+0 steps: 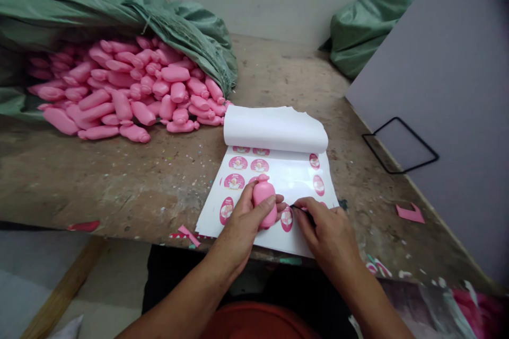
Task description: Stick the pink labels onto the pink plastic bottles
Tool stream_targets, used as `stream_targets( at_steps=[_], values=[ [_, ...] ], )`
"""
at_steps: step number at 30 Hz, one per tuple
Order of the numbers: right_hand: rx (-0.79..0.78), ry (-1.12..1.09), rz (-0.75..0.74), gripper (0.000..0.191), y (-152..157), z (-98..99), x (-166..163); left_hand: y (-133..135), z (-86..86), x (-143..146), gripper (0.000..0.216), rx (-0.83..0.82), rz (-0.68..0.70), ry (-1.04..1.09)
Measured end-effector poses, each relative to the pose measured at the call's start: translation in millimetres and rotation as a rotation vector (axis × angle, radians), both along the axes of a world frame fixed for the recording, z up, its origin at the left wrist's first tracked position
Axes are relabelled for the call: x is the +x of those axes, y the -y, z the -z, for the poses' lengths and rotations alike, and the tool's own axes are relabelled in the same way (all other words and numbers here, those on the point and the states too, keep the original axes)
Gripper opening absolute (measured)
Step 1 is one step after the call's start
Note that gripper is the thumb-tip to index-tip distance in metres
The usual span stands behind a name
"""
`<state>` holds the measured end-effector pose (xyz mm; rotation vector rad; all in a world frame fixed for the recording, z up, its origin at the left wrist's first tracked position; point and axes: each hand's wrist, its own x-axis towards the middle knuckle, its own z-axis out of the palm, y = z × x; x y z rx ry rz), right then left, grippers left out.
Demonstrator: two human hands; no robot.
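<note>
My left hand (243, 221) is closed around a small pink plastic bottle (264, 197), held over a white sticker sheet (278, 180) near the table's front edge. My right hand (326, 230) rests on the sheet's right part, fingers pinched on a thin dark tool (299, 207) whose tip touches the sheet beside an oval pink sticker (287, 218). More oval and round pink stickers lie in rows on the sheet. The sheet's top page is rolled back (274, 128).
A heap of pink bottles (131, 90) spills from a green sack (119, 5) at the back left of the worn wooden table (119, 180). Another green sack (363, 26) sits back right, beside a grey board (449, 90). Pink scraps (410, 214) lie around.
</note>
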<state>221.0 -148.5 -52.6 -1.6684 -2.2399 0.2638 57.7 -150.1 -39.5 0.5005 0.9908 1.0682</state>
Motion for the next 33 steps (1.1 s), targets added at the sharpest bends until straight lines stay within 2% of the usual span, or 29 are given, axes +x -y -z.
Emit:
stream_targets(
  at_steps=[4,9,20,23,28,33],
  values=[
    [-0.084,-0.037,-0.004,0.018,-2.4,-2.7,-1.6,-1.1,0.9,-2.3,0.045,-0.027,-0.023,0.069],
    [0.003,0.006,0.029,0.018,2.0,-0.3,6.5,-2.6,0.3,-4.1,0.038,-0.063,-0.061,0.114],
    [0.126,0.035,0.030,0.019,6.1,4.1,0.5,-0.7,1.1,-2.9,0.048,-0.031,-0.033,0.104],
    [0.083,0.025,0.051,0.020,4.2,2.9,0.7,-1.5,0.3,-2.4,0.047,-0.034,-0.037,0.097],
    [-0.086,-0.075,0.048,0.020,2.0,1.3,7.6,-2.6,0.6,-2.4,0.044,-0.039,-0.040,0.095],
    [0.002,0.040,0.081,0.019,4.9,4.0,8.6,-3.2,0.7,-3.7,0.040,-0.049,-0.051,0.116]
  ],
)
